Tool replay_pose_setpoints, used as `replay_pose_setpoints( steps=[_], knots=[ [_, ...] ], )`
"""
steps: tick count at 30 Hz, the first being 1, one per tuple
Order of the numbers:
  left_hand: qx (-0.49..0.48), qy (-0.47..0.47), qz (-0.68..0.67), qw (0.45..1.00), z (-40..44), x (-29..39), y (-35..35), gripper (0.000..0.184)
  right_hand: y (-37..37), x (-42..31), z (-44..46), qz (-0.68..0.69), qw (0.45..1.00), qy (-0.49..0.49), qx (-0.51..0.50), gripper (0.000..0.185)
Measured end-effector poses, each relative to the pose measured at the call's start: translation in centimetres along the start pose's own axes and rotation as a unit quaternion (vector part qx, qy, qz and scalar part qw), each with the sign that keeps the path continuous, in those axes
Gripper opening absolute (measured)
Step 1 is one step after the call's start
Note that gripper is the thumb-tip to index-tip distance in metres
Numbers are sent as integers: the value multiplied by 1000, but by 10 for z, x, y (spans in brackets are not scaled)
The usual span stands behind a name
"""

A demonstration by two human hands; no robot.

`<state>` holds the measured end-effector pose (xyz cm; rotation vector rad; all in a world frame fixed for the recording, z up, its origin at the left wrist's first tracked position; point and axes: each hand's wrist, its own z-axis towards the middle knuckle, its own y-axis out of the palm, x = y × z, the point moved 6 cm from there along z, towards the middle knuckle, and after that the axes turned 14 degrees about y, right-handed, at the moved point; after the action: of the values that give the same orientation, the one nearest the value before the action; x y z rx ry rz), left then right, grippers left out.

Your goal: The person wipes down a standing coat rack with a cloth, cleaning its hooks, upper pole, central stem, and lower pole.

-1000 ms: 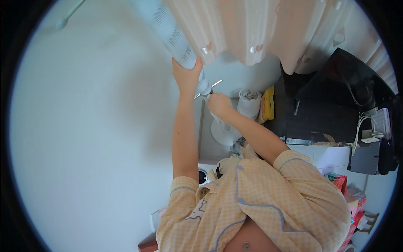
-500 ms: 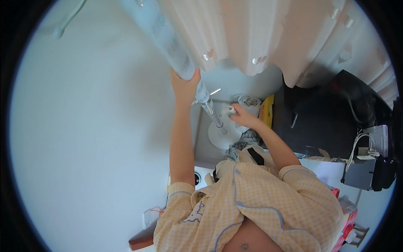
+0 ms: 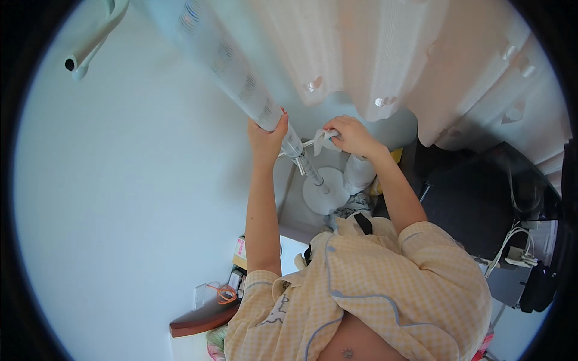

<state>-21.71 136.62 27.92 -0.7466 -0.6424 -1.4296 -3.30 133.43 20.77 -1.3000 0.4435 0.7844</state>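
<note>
A tall stand rises from a round white base (image 3: 325, 191). Its shiny pole (image 3: 312, 171) carries a short metal crossbar and, above that, a long whitish tube (image 3: 241, 81) with printed bands of fine lines. My left hand (image 3: 268, 135) is wrapped round the lower end of this tube, thumb on its right side. Just right of the pole, above the base, my right hand (image 3: 352, 135) pinches a crumpled white wipe or tissue (image 3: 323, 141) that hangs from its fingertips, close to the crossbar's right end.
A pale curtain (image 3: 373, 60) hangs at the upper right. Behind my right forearm stand a white roll or bag (image 3: 359, 174) and a yellow packet (image 3: 396, 156). A black surface (image 3: 463, 198) with cables lies to the right. A curved white tube (image 3: 96, 42) juts out at the upper left.
My right hand has risen from beside the white roll with the wipe, which now hangs loose. My left hand keeps its hold on the tube; the view has shifted slightly.
</note>
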Motion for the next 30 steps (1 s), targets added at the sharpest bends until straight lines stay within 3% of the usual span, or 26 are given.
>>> replay_pose_setpoints(
  steps=[3,8,11,14,21,26,30],
  knots=[
    [2,14,27,1000,3,3,-2,19,-12,-5,3,-15,999,-30,38,23],
    [6,-3,30,1000,2,0,-1,18,0,-7,5,-152,979,-57,125,19],
    [6,-5,11,1000,2,4,0,18,-1,2,14,-147,977,-2,155,19],
    [8,-3,11,1000,1,8,0,18,-10,10,17,-149,973,-20,173,19],
    [9,-22,44,999,1,5,0,17,-8,24,20,-240,958,-65,145,20],
    [4,-2,22,1000,0,4,-2,16,-15,47,28,-339,935,36,96,19],
    [14,3,33,999,-1,-2,-3,16,-2,39,32,-227,973,-20,26,19]
  ],
)
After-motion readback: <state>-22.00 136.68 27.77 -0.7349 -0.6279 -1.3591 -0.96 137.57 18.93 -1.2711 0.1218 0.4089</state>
